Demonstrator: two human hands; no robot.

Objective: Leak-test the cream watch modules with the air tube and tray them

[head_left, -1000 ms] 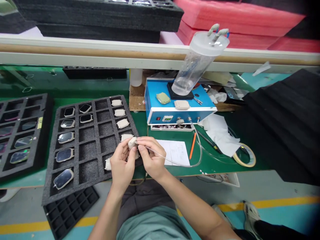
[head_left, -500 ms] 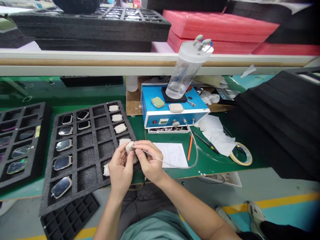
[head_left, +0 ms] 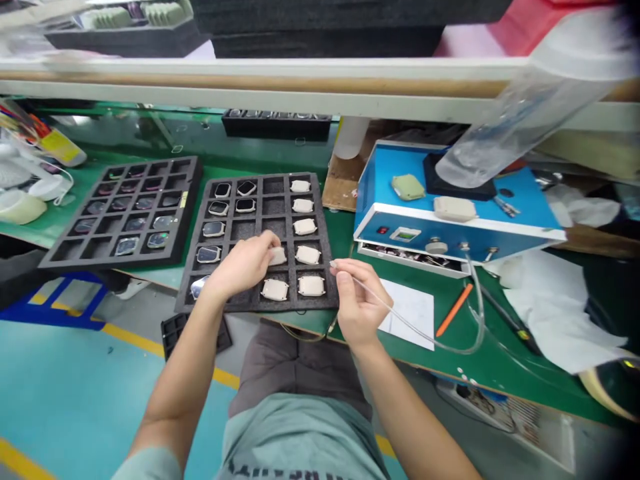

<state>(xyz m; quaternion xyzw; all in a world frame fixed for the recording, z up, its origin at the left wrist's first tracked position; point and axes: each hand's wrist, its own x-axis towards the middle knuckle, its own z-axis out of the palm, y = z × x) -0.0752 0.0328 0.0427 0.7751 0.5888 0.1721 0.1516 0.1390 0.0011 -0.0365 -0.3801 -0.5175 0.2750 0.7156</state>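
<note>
My left hand (head_left: 246, 263) is over the grey foam tray (head_left: 245, 229), its fingers closed on a beige watch case (head_left: 277, 256) at a compartment in the third column. Just below that sits another beige watch case (head_left: 275, 289), and several more fill the right-hand column. Dark-screened watches (head_left: 213, 229) lie in the tray's left columns. To the tray's right, my right hand (head_left: 363, 297) pinches a thin clear tube (head_left: 400, 323) near its tip, which points left, apart from the cases. The tube loops back to the front of a blue box (head_left: 395, 160).
A clear cylinder (head_left: 500, 133) stands tilted on the box beside a green case (head_left: 407, 187) and a beige case. An orange pen (head_left: 454, 310), paper (head_left: 410, 310) and crumpled tissue (head_left: 565, 320) lie to the right. A second watch tray (head_left: 83, 252) sits left; a shelf edge (head_left: 250, 87) crosses above.
My hands have parted. The left has carried the watch case left into the foam tray, while the right keeps the tube, pulled away from the case. The view has swung left.
</note>
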